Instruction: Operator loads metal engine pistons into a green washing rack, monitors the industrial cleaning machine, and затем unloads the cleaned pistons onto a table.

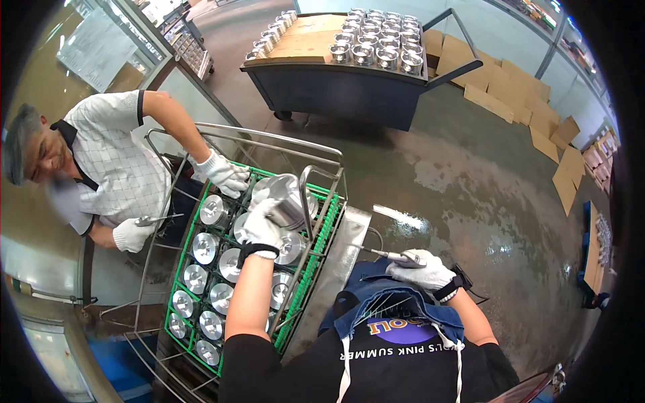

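My gloved left hand (263, 232) grips the side of a large shiny metal cylinder (287, 201), which is tilted above the near-right part of a green-edged rack. In my gloved right hand (423, 270) is a grey air blow gun (402, 258), its thin nozzle pointing left toward the rack. Rows of round silver, piston-like parts (228, 264) stand in the rack, flat faces up. Across from me, a co-worker's gloved hand (225, 174) rests by the rack's far corner, near the cylinder. Their other gloved hand (134, 234) holds a similar tool.
Metal tube rails (269, 140) frame the rack (328, 221), with a steel ledge (349, 235) at its right. A dark cart (336, 101) behind carries many silver parts and a cardboard sheet. Flattened cardboard (510, 94) lies along the right wall. The floor (457, 195) looks wet.
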A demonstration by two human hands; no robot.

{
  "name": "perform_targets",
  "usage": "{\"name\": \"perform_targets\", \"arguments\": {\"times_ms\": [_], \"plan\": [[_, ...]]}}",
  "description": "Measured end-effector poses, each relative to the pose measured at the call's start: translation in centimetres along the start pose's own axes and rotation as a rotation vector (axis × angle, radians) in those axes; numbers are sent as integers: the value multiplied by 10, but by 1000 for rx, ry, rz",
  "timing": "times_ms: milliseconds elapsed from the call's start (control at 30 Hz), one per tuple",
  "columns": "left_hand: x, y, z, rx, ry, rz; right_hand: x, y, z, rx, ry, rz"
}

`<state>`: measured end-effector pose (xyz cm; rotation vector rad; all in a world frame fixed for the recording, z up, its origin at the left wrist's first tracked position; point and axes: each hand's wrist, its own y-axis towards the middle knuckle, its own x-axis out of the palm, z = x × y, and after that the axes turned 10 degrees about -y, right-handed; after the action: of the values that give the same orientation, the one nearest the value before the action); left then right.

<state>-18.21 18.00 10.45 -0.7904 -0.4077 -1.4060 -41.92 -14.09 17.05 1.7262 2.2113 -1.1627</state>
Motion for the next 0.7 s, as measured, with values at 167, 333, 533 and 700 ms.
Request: {"name": "perform_targets", "arguments": {"times_ms": [167, 333, 533, 700], "plan": [[0, 21, -52, -115, 63, 3, 0, -2, -4, 128, -61, 10], [63, -18, -43, -267, 344, -217, -2, 3, 5, -30, -68, 117], [43, -12, -46, -262, 440, -224, -14, 37, -25, 142, -74, 112], [24, -2, -68, -18, 715, -377, -9, 45, -9, 78, -177, 90]]}}
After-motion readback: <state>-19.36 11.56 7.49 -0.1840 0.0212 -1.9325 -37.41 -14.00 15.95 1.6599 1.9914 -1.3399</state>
